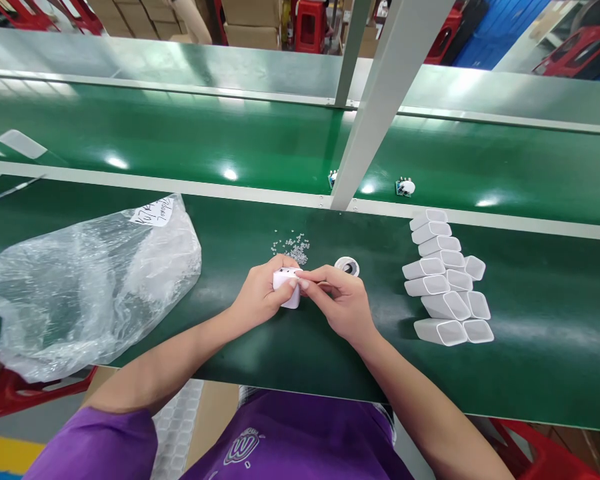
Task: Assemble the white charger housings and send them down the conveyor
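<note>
Left hand [261, 288] clamped round white casing [291, 300] | right hand [344, 301] at its edge, pinch unclear | clear bits [298, 253], 12 o'clock | white shells [436, 307], 3 o'clock | bag [95, 287], 9 o'clock

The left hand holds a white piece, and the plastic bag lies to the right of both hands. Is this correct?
Wrong side: in the head view, the plastic bag lies left of the left hand, which holds the white piece.
</note>
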A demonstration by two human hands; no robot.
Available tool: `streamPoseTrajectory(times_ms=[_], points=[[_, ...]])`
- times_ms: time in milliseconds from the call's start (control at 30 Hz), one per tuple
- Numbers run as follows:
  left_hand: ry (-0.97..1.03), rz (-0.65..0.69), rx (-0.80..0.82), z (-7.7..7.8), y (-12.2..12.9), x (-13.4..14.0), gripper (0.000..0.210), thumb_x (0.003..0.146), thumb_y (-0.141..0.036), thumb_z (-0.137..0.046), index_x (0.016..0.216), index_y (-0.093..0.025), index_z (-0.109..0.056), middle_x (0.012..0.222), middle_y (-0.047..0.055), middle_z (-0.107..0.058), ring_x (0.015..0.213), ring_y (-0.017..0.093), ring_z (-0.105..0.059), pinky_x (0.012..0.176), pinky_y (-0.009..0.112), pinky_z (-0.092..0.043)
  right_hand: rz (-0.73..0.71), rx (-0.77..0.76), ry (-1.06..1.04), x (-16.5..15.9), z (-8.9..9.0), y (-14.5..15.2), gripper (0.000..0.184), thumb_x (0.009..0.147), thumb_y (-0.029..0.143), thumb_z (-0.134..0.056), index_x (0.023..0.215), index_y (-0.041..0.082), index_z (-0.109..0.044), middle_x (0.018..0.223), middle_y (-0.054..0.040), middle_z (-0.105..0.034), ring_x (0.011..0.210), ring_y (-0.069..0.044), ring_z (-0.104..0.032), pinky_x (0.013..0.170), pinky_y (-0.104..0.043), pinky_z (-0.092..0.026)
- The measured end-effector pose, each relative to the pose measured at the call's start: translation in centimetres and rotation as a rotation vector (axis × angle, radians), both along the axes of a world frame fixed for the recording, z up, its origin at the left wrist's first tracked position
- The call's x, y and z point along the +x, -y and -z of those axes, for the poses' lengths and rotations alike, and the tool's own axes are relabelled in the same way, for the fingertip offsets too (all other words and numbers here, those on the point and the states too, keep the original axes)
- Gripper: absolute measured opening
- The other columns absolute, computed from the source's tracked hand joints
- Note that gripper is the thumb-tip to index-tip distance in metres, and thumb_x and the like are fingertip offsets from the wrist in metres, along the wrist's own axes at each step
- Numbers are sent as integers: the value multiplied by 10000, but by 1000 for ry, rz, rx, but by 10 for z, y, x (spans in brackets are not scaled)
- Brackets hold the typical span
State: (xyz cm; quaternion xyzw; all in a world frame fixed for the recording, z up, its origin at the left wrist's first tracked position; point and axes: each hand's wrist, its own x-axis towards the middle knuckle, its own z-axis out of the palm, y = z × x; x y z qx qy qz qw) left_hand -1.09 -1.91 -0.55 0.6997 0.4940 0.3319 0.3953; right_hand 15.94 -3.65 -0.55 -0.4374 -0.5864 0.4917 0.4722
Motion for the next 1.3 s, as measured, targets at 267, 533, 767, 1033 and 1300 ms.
streamPoseTrajectory(times_ms=[267, 533, 767, 1033, 1300], points=[[-50, -25, 4, 0, -2, 0, 303, 832, -467, -477, 879, -186, -582, 734, 1, -676, 598, 141, -594, 568, 242, -462, 2, -23, -32, -1, 1, 0, 143, 858, 328, -665, 921, 240, -758, 895, -30, -739, 788, -164, -688, 685, -290, -605], [180, 87, -188, 0, 2, -2, 448, 876, -610, -457, 954, -181, -560, 697, -7, -662, 436, 99, -526, 411, 211, -406, -48, -139, -183, -1, -2, -3, 206, 796, 427, -740, 882, 241, -769, 851, -13, -721, 690, -128, -662, 670, -271, -592], [202, 78, -227, 0, 2, -4, 509, 843, -668, -486, 952, -178, -570, 686, -9, -637, 410, 89, -528, 369, 193, -403, -52, -185, -190, 0, -6, -4, 243, 760, 444, -769, 895, 242, -767, 880, -15, -724, 744, -142, -675, 684, -271, -591], [71, 58, -101, 2, -1, -2, 411, 850, -574, -486, 917, -180, -581, 703, -4, -645, 511, 115, -560, 481, 224, -426, -26, -81, -86, 2, -6, -2, 158, 820, 367, -719, 890, 233, -763, 879, -23, -735, 771, -150, -682, 703, -283, -590], [-5, 77, -115, 0, -6, -2, 291, 837, -464, -503, 918, -189, -552, 723, -8, -629, 629, 140, -603, 582, 243, -475, -36, -51, -28, 4, 1, -6, 158, 842, 361, -682, 889, 230, -757, 865, -27, -728, 786, -152, -679, 721, -280, -594]])
